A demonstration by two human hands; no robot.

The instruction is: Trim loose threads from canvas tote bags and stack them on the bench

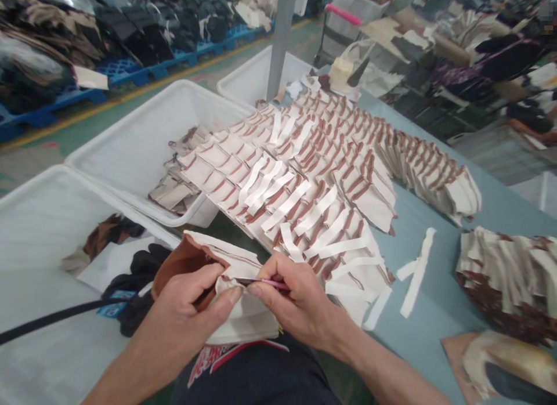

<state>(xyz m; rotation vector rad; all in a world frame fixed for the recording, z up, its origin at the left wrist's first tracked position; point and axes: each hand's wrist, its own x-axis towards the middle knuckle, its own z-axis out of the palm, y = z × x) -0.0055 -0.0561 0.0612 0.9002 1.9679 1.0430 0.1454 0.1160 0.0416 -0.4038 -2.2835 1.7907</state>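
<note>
Currently L hand (191, 303) pinches brown/white piece (243, 319) by its edge, R hand (300, 292) grips thin tool (274, 284), btwn bin (114, 203) rim & table (413, 219).

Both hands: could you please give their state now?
Left hand: closed, holding a brown-and-cream fabric piece.
Right hand: closed, holding a slim pink-handled metal tool.

Table (450, 295): blue-grey top
Middle: overlapping cream, brown-edged pieces (221, 168)
Beside them: loose white strips (418, 274)
Right edge: cream-and-brown bundle (505, 271)
</note>
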